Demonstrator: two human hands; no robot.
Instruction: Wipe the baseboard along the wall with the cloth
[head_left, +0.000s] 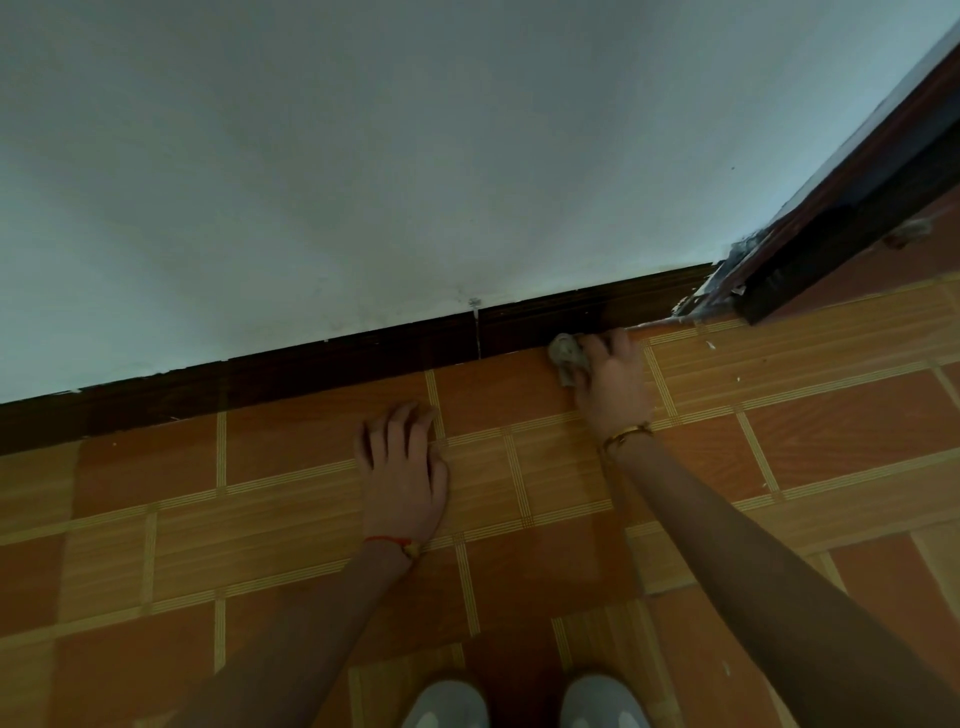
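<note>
One cloth (567, 360), gripped in your right hand (613, 382), meets one baseboard (363, 358); your left hand (402, 467) rests loosely spread on the floor (779, 441); two shoes (447, 704) below.

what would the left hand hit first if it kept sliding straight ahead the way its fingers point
Most likely the dark baseboard. The left hand rests on the tiled floor with its fingers pointing toward the wall, and only bare tile lies between them and the board. The cloth sits well off to the right.
</note>
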